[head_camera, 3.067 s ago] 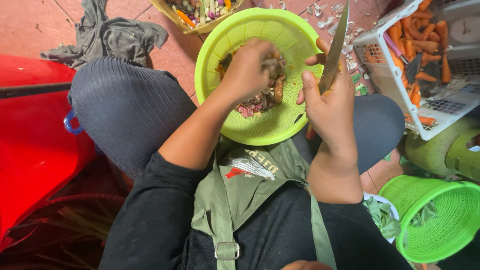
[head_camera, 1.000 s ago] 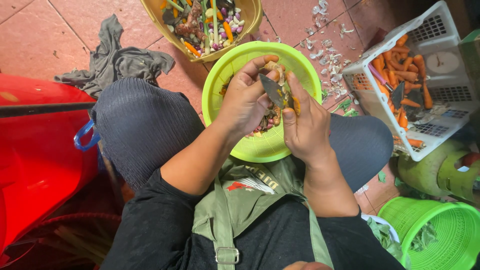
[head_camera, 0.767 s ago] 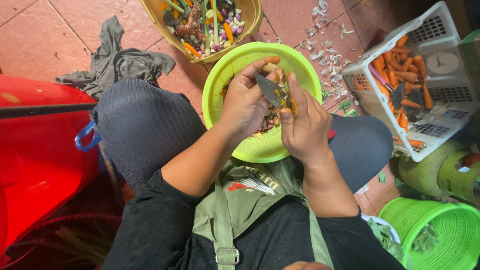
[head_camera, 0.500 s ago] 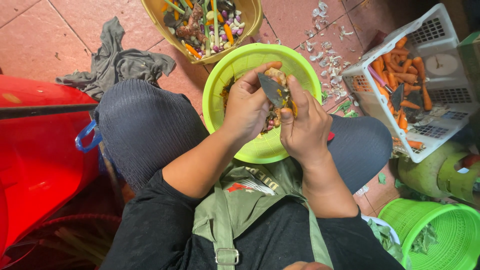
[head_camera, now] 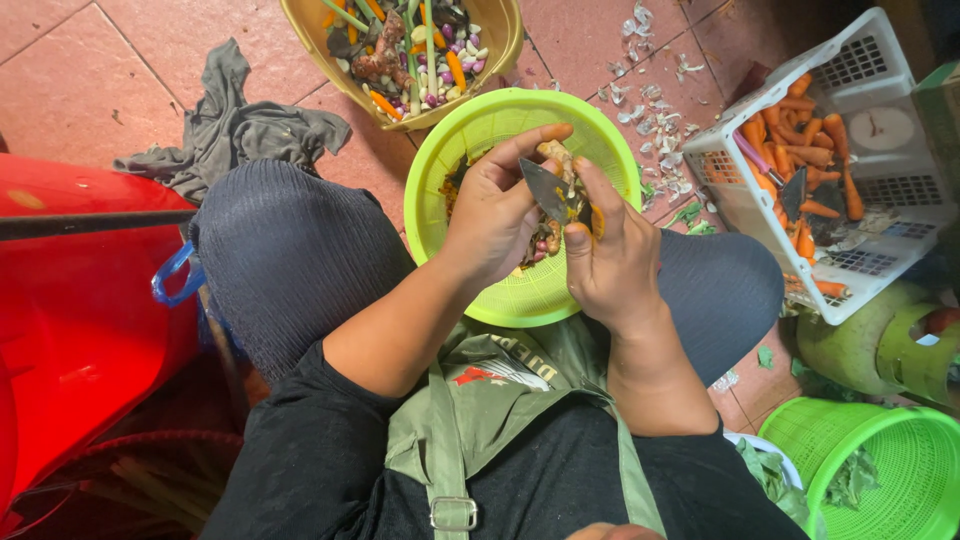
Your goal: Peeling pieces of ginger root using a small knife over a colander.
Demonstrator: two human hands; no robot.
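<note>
Right hand [head_camera: 612, 262] works a knife [head_camera: 545, 190] on root [head_camera: 556, 155] held by left hand [head_camera: 495, 215]

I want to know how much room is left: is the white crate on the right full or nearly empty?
Partly filled. The white crate holds carrots heaped toward one side, and bare slotted bottom shows on the other.

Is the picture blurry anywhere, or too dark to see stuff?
Head view: soft even daylight, hardly any shadows; both hands, left hand and right hand, and the knife look sharp; the edges bend slightly, and the red tub corner goes dim.
</note>
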